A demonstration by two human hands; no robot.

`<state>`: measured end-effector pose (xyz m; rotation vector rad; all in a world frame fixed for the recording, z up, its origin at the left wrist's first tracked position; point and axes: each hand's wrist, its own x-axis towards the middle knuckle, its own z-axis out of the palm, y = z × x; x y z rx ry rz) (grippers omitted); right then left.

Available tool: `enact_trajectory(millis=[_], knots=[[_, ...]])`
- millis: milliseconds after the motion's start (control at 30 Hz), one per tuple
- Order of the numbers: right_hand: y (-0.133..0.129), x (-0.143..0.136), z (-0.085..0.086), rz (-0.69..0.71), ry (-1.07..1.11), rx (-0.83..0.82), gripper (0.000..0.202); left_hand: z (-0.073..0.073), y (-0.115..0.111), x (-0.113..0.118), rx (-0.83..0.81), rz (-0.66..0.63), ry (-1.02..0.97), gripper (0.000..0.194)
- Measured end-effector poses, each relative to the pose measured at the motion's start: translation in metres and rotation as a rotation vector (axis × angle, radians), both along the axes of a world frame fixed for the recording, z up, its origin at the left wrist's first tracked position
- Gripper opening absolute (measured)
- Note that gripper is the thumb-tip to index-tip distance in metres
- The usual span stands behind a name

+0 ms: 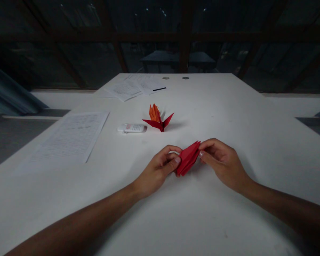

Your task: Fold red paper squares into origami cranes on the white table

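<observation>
Between my hands is a piece of folded red origami paper (188, 157), layered and pointed at its upper right end, held just above the white table. My left hand (160, 170) pinches its lower left side, thumb on top. At the upper right tip, the thumb and forefinger of my right hand (222, 159) close on the paper's edge. Beyond them on the table stands a red origami crane (160, 124) with its wings spread. An orange origami piece (154, 113) stands right behind the crane, which partly hides it.
The white table (256, 142) stretches away to dark windows. Left of the crane lies a white glue container (132, 128) with printing on it. A printed sheet (72, 137) lies at left, more papers (125, 89) with a black strip (159, 89) at the back left, and two round discs (185, 78) near the far edge.
</observation>
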<state>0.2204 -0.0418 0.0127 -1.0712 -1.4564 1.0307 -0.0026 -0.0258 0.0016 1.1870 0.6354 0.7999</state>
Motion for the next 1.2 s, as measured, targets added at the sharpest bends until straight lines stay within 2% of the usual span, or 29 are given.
enact_trajectory(millis=[267,433,567,833,1033,1200], knots=[[0.003,0.003,-0.001,-0.086,-0.073,0.163,0.008,0.003,-0.001,0.001,0.016,-0.001,0.012,0.029],[0.002,0.003,-0.001,-0.125,-0.077,0.091,0.005,0.006,-0.004,0.002,0.061,0.017,0.063,0.029],[-0.001,0.002,0.005,-0.125,-0.098,0.054,0.002,0.008,-0.005,0.003,0.071,0.033,0.081,0.028],[-0.002,-0.001,0.014,-0.030,0.010,-0.106,0.007,0.008,-0.004,0.002,0.084,0.046,0.080,0.028],[-0.003,-0.001,0.018,-0.020,0.026,-0.128,0.014,0.007,-0.005,0.003,0.095,0.047,0.119,0.029],[-0.003,0.000,0.016,-0.029,0.037,-0.145,0.017,0.005,-0.007,0.004,0.118,0.047,0.150,0.026]])
